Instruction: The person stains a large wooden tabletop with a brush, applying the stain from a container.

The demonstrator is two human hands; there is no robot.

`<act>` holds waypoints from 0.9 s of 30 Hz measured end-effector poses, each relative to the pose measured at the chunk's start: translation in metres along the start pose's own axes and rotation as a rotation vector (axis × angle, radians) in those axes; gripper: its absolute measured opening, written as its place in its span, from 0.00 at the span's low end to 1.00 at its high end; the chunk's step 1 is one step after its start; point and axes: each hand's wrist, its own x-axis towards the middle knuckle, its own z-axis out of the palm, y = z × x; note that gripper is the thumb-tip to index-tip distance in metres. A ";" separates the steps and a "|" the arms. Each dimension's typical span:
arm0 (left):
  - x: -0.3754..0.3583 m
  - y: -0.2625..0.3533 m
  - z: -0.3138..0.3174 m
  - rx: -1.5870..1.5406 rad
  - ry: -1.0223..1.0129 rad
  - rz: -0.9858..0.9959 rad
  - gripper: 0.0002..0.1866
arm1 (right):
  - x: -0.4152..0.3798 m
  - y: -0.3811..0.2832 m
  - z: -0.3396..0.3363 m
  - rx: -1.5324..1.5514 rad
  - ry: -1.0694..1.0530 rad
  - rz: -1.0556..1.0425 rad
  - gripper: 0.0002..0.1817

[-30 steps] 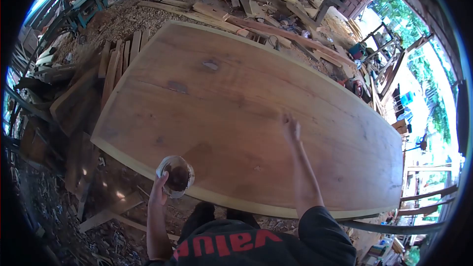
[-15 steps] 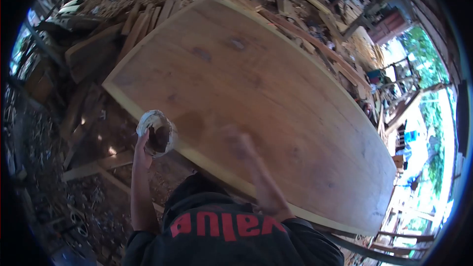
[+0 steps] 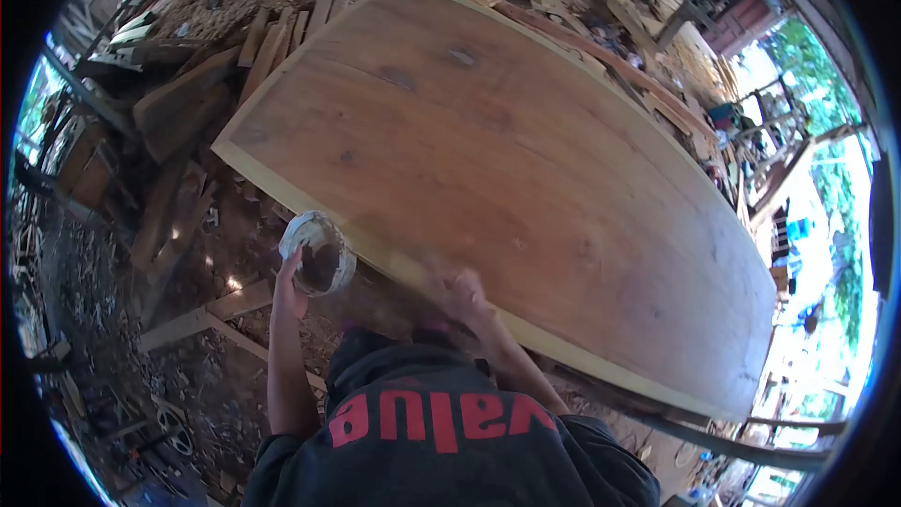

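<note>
Left hand (image 3: 289, 289), fingers closed around a small round white-rimmed container of dark liquid (image 3: 318, 253), holds it off the slab's edge at 7 o'clock. The right hand (image 3: 457, 293), blurred, fingers' state unreadable, has drawn back from mid-slab to the near pale edge of the large reddish-brown wooden slab (image 3: 526, 160), suggesting wiping strokes now reach the border.

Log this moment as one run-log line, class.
left hand: holds small tub | right hand: blurred, at near edge of wooden slab
</note>
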 end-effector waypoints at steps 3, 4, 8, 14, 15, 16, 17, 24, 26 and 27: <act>0.004 0.018 0.008 0.054 -0.071 -0.123 0.29 | -0.002 -0.018 0.015 -0.959 0.216 0.551 0.13; 0.001 0.025 0.005 0.124 -0.074 -0.110 0.27 | -0.009 -0.042 -0.012 -0.735 0.426 0.376 0.15; -0.009 0.045 -0.059 0.193 -0.121 -0.120 0.28 | -0.051 -0.189 -0.090 -1.964 0.731 0.414 0.17; -0.028 0.083 -0.138 0.047 0.017 -0.093 0.24 | -0.120 -0.130 -0.099 -2.381 0.662 0.786 0.14; -0.023 0.090 -0.145 0.053 0.008 -0.098 0.24 | -0.088 -0.084 -0.038 -2.154 0.745 0.875 0.15; -0.019 0.097 -0.150 0.038 0.075 -0.106 0.24 | -0.073 -0.034 -0.005 -2.004 0.770 0.719 0.15; -0.016 0.102 -0.154 0.024 0.143 -0.116 0.24 | -0.051 0.008 0.045 -1.880 0.712 0.630 0.14; 0.007 0.125 -0.142 0.070 0.012 -0.110 0.26 | -0.028 0.034 0.034 -1.412 0.494 0.153 0.11; 0.012 0.118 -0.154 0.004 -0.038 -0.146 0.26 | -0.033 -0.030 0.032 -1.862 0.841 0.368 0.12; 0.011 0.116 -0.156 -0.010 -0.037 -0.151 0.26 | -0.050 -0.058 0.008 -1.957 0.856 0.271 0.14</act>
